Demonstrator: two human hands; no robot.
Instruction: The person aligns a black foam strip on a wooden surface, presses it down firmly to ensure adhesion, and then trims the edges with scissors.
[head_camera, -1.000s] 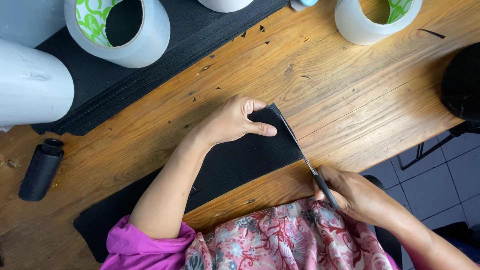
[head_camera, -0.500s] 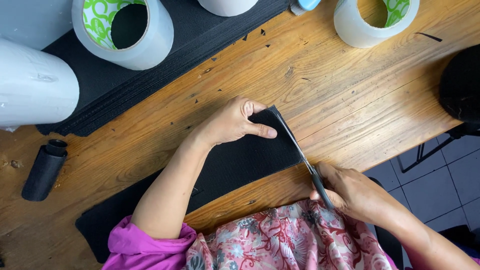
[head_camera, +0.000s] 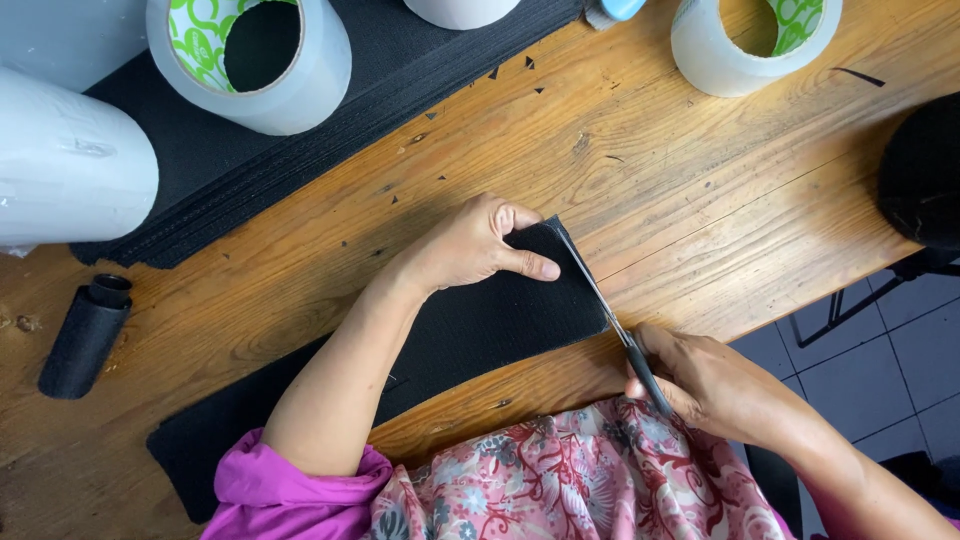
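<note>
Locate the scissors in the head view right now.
The scissors lie right of centre, held in the right hand, blades along the black strip's right end beside the left hand.

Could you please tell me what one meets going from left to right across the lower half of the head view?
Small black roll → black foam strip → left hand → scissors → right hand.
</note>
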